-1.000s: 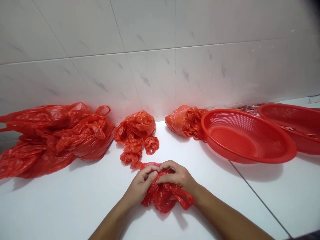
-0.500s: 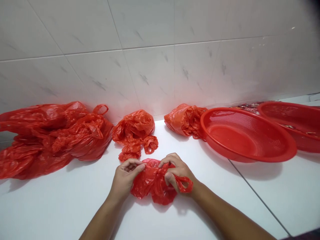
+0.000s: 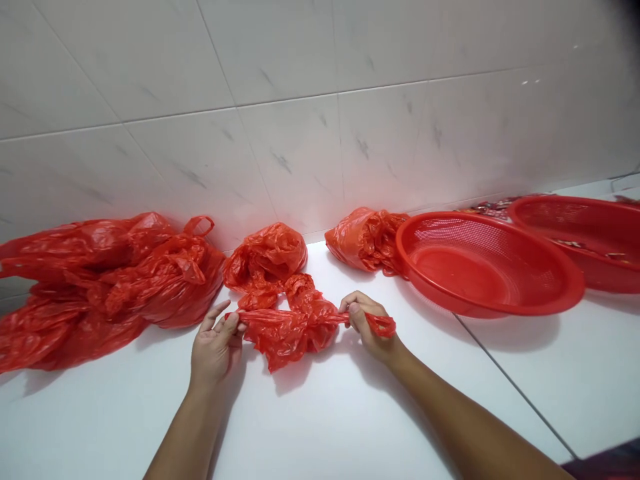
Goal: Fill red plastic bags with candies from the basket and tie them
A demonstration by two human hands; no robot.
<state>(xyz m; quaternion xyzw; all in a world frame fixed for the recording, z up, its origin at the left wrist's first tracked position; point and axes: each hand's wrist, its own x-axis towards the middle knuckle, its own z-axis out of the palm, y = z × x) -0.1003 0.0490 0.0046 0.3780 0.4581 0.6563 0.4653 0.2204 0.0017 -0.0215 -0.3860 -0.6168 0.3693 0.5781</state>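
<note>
**Red bag [image 3: 290,339] stretched between my left hand [image 3: 215,347] and right hand [image 3: 369,327]**

I take my places from the front basket [image 3: 520,270], the red one with mesh sides. Nearest me is the white table [image 3: 295,433], with a dark seam [image 3: 515,389] running from under that basket towards my right. My bag is left of the basket and a little nearer to me. My left grip is a pinch, thumb and fingertips closed on one twisted end while the other fingers fan loose. My right grip is curled tight round the opposite end, and a loop [image 3: 386,326] sticks out past it, towards the basket.

Farther left of the basket sprawls a big heap of red bags [image 3: 145,280]. Between that heap and the basket lies a crumpled bag [image 3: 267,253]; its near folds meet mine in view, and I cannot tell whether they touch. A bundled bag [image 3: 355,241] sits right beside the basket's left rim. To the basket's right is a second basket [image 3: 600,227] with small bits in it, and behind the basket lie colourful wrappers [image 3: 495,208]. The tiled wall [image 3: 280,80] rises beyond.
</note>
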